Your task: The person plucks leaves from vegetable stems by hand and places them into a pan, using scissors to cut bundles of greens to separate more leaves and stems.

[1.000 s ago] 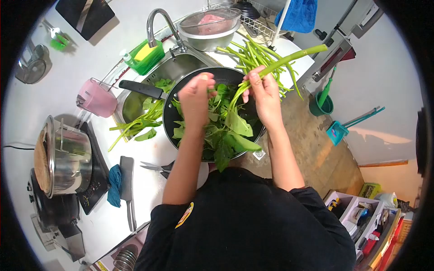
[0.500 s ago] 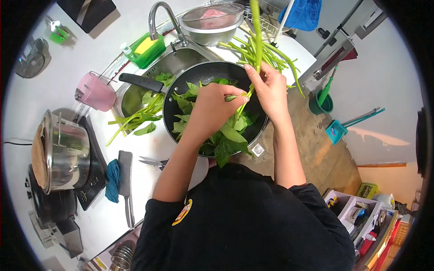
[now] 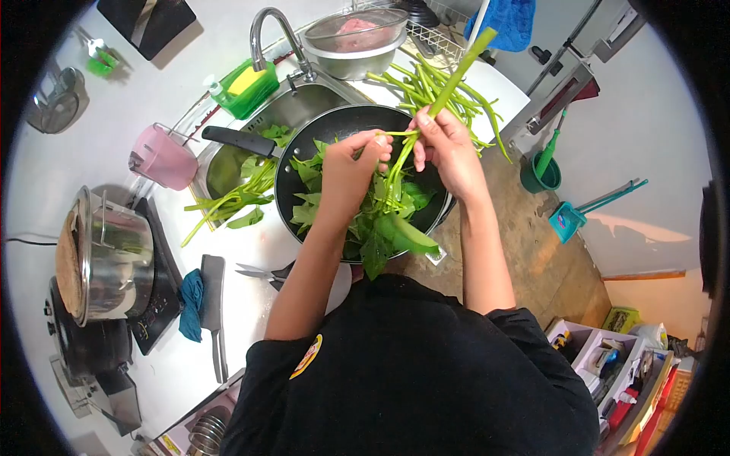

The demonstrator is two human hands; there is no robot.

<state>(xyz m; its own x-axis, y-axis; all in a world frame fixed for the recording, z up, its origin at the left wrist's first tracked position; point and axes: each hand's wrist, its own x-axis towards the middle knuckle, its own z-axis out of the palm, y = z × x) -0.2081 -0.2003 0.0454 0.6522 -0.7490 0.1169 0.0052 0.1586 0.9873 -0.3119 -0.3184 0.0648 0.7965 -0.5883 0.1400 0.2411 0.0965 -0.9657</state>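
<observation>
My right hand (image 3: 450,148) is closed around the thick pale-green stem (image 3: 464,72) of a leafy green, whose top sticks up past the fingers. Thin side stalks and broad leaves (image 3: 399,232) of the same sprig hang below it, over the pan. My left hand (image 3: 351,171) pinches one thin stalk (image 3: 399,134) between thumb and fingers, to the left of the right hand. Beneath both hands is a black frying pan (image 3: 357,115) holding many loose green leaves (image 3: 312,173). Its handle (image 3: 237,139) points left across the sink.
The steel sink (image 3: 304,102) holds more leafy stems (image 3: 247,186). Bare stalks (image 3: 426,83) lie on the counter at right, near a steel bowl (image 3: 350,61) topped by a strainer with pink meat. A cleaver (image 3: 211,292), scissors (image 3: 258,272) and a glass-sided pot (image 3: 118,254) stand or lie at left.
My left hand has shifted up and slightly left, drawing a thin stalk sideways. The thick stem in my right hand has tilted to the right and sits lower.
</observation>
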